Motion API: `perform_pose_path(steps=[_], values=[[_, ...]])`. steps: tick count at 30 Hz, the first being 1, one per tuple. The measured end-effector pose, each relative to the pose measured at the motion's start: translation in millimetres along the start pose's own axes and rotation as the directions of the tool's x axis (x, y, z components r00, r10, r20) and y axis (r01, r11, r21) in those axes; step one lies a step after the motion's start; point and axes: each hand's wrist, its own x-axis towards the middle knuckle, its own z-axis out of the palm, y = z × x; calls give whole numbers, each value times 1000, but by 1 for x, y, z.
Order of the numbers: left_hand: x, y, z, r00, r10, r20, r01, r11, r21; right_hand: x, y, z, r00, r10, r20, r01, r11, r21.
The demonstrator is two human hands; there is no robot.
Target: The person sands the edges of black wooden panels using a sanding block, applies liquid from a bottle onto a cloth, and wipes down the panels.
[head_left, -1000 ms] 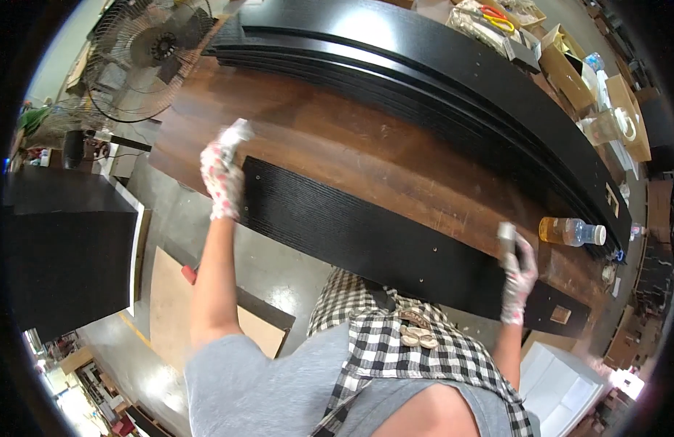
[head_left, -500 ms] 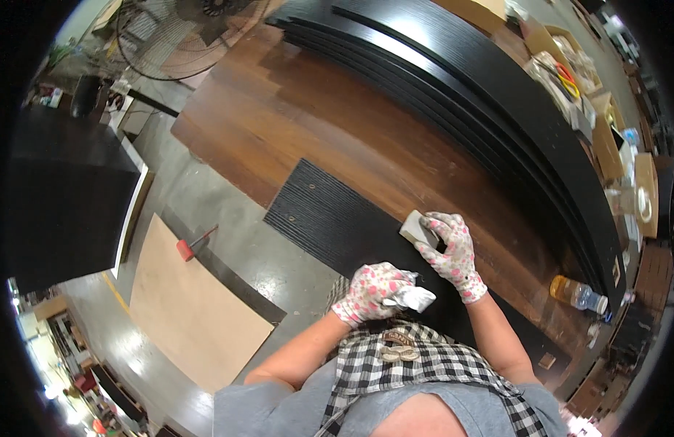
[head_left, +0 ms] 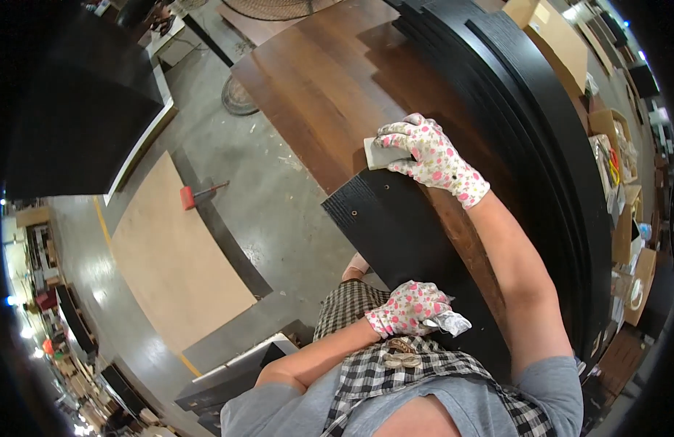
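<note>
1. Workshop floor of grey concrete shows below, and a long brown wooden workbench [head_left: 329, 80] with a smooth, worn top runs across the upper part of the view.

2. On that bench lies the flat black board with open wood grain [head_left: 402, 233], a long rectangular panel whose near corner overhangs the bench edge; a small drilled hole shows close to that corner.

3. Right hand [head_left: 430, 156], in a white glove dotted with pink flowers, is clamped on a small pale grey sanding block [head_left: 380, 153] – the block sits right at the end edge of the board, pressed against it.

4. Left hand [head_left: 406, 309], in a matching glove, is closed around a crumpled whitish cloth or paper [head_left: 446, 323], low against the board's near edge by the checked apron.

5. Judging progress: the board's face looks evenly black and matt, so the broad surface seems finished – the end edge appears to be what is being worked now, and I cannot tell whether the far end is done.

6. Beyond the board, a stack of long black curved panels [head_left: 541, 146] lies on the bench; left of the bench, a tan sheet of plywood [head_left: 173, 255] lies flat on the floor.
</note>
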Motion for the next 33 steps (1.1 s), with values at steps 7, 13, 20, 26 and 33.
perform_pose_path(steps=[7,13,20,26,33], values=[[-2,-1,1,991,-89,99,91,996,-14,39,-75,39,943,-259,209,232,962,144],[-3,2,3,996,-78,47,79,997,-14,37,-31,9,959,-205,197,190,977,92],[-7,-3,8,999,-32,-5,32,999,32,42,-68,26,936,-268,227,257,963,76],[-8,-4,9,1000,-30,3,30,999,-30,27,-17,-11,979,-121,163,141,983,-119],[-2,-1,-2,996,-53,73,54,998,-12,30,-50,9,965,-204,164,214,976,-47]])
